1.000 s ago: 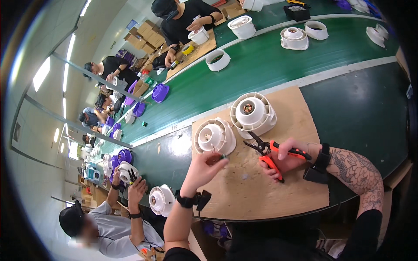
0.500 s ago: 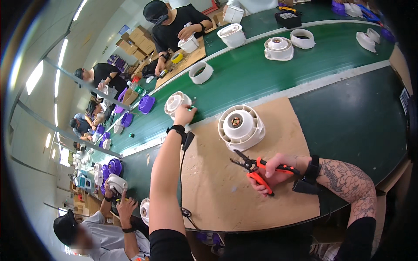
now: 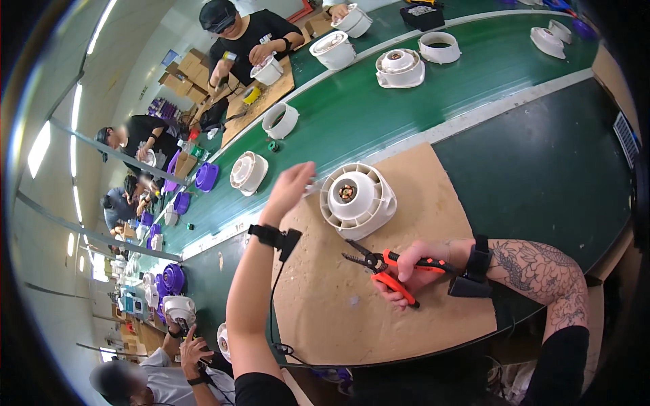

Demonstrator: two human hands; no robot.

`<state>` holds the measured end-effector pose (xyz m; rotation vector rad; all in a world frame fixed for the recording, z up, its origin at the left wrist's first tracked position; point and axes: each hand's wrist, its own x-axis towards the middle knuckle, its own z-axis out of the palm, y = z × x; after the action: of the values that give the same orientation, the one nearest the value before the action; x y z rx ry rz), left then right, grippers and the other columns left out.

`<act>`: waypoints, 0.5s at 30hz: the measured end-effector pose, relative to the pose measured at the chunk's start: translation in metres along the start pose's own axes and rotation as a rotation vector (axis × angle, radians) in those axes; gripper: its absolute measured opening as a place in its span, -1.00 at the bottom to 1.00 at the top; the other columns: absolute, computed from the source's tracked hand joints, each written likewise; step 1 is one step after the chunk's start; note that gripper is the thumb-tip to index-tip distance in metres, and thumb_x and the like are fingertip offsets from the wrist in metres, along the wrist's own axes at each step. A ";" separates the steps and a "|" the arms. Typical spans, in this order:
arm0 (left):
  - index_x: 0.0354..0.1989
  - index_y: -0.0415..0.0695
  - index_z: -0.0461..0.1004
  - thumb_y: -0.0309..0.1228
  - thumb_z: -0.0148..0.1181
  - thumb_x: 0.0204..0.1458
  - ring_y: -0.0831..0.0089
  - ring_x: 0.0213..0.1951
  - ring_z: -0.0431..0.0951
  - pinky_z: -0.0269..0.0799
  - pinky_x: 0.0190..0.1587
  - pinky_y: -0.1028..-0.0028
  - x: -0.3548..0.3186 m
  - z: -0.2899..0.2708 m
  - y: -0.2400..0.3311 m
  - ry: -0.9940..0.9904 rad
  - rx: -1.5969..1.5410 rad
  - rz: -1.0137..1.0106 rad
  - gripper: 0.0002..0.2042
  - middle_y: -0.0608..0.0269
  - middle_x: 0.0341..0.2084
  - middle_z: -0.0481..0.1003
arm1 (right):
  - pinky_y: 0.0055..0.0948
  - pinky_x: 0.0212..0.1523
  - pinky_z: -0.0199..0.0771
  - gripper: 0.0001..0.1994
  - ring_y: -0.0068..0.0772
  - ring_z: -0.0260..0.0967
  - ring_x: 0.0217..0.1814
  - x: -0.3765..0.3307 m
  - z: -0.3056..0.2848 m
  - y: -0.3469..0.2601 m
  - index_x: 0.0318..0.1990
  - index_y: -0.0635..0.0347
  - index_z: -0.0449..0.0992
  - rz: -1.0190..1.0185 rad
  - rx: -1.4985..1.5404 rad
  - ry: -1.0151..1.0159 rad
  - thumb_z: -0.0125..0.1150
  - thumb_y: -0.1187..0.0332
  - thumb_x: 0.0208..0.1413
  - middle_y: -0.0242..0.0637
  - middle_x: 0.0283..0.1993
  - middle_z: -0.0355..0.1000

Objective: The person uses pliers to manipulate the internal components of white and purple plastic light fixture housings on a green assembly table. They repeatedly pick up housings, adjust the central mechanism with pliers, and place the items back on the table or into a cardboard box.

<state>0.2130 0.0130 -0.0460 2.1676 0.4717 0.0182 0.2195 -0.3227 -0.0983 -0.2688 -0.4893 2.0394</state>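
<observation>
My right hand (image 3: 409,271) grips red-and-black pliers (image 3: 382,262) low over the cardboard mat. Their dark jaws are parted and point up and left toward a round white fan-like housing (image 3: 357,200), which stands on the mat with vanes around its rim and copper-coloured parts in its centre. My left hand (image 3: 291,191) hovers between that housing and the green belt, fingers stretched out and slightly blurred, with no object clearly in it. Beyond it on the belt lie a small green-and-black ring (image 3: 273,146) and another white housing (image 3: 248,173).
The green conveyor belt (image 3: 338,128) crosses beyond my cardboard mat (image 3: 325,298). It carries white rings, such as one ring (image 3: 280,121), and a further housing (image 3: 400,68). Co-workers sit across and at lower left. A cable (image 3: 273,304) hangs from my left wrist.
My left hand has drawn back from the belt toward the housing on the mat, letting go of the small green ring. The co-worker opposite has lifted a tool. My right hand still holds the pliers.
</observation>
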 end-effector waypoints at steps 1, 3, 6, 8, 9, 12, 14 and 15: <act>0.15 -0.31 0.43 -0.06 0.35 0.03 0.40 0.00 0.54 0.44 0.01 0.42 -0.016 0.004 0.003 -0.109 -0.111 0.047 -0.36 0.10 -0.04 0.58 | -0.18 0.04 0.39 -0.69 -0.31 0.38 -0.17 0.001 0.002 -0.001 -0.11 0.26 0.39 0.002 -0.008 0.006 0.08 0.32 -0.01 -0.18 -0.24 0.39; 0.24 -0.31 0.31 -0.10 0.47 -0.10 0.34 0.08 0.50 0.38 0.13 0.37 -0.045 0.021 0.027 -0.216 0.111 0.264 -0.22 0.07 0.06 0.50 | -0.21 0.06 0.42 -0.69 -0.32 0.40 -0.18 -0.005 0.004 -0.004 -0.10 0.27 0.39 -0.052 -0.042 0.046 0.08 0.35 -0.02 -0.19 -0.24 0.39; 0.28 -0.33 0.24 -0.16 0.61 -0.33 0.30 0.15 0.46 0.34 0.22 0.35 -0.063 0.029 0.025 -0.186 0.235 0.283 -0.04 0.04 0.10 0.47 | -0.34 -0.07 0.43 -0.68 -0.41 0.38 -0.25 -0.009 0.025 -0.022 -0.08 0.24 0.38 -0.237 -0.381 0.272 0.11 0.36 -0.03 -0.25 -0.25 0.39; 0.28 -0.30 0.22 -0.25 0.65 -0.38 0.31 0.17 0.45 0.34 0.23 0.35 -0.067 0.036 0.025 -0.131 0.232 0.242 -0.02 0.05 0.12 0.45 | -0.43 -0.14 0.39 -0.68 -0.46 0.35 -0.26 -0.017 0.017 -0.039 -0.09 0.20 0.36 -0.412 -0.596 0.467 0.13 0.34 -0.04 -0.30 -0.27 0.37; 0.29 -0.30 0.19 -0.25 0.65 -0.36 0.29 0.17 0.45 0.35 0.23 0.33 -0.072 0.040 0.032 -0.136 0.132 0.241 -0.01 0.02 0.13 0.44 | -0.47 -0.18 0.36 -0.67 -0.49 0.33 -0.27 -0.022 0.009 -0.043 -0.09 0.19 0.36 -0.499 -0.701 0.553 0.14 0.33 -0.04 -0.33 -0.27 0.36; 0.32 -0.28 0.09 -0.40 0.60 -0.22 0.31 0.16 0.46 0.42 0.22 0.29 -0.089 0.051 0.045 -0.134 -0.060 0.324 -0.07 0.03 0.14 0.42 | -0.55 -0.23 0.29 -0.70 -0.55 0.28 -0.29 -0.024 -0.004 -0.040 -0.13 0.15 0.36 -0.698 -0.319 0.500 0.16 0.31 -0.05 -0.39 -0.30 0.33; 0.33 -0.21 0.12 -0.47 0.52 -0.15 0.32 0.13 0.49 0.45 0.15 0.31 -0.097 0.050 0.047 -0.129 -0.295 0.219 -0.15 0.03 0.14 0.42 | -0.54 -0.22 0.27 -0.71 -0.56 0.27 -0.28 -0.023 -0.002 -0.039 -0.15 0.15 0.35 -0.679 -0.423 0.548 0.15 0.31 -0.05 -0.40 -0.30 0.32; 0.34 -0.18 0.13 -0.50 0.48 -0.11 0.33 0.11 0.50 0.47 0.12 0.32 -0.102 0.050 0.047 -0.125 -0.413 0.164 -0.18 0.03 0.13 0.42 | -0.54 -0.21 0.26 -0.72 -0.57 0.27 -0.28 -0.022 0.002 -0.038 -0.16 0.14 0.35 -0.669 -0.474 0.571 0.15 0.30 -0.05 -0.41 -0.30 0.31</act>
<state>0.1429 -0.0851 -0.0230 1.7825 0.1960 0.0644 0.2595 -0.3258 -0.0794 -0.8238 -0.5919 1.1094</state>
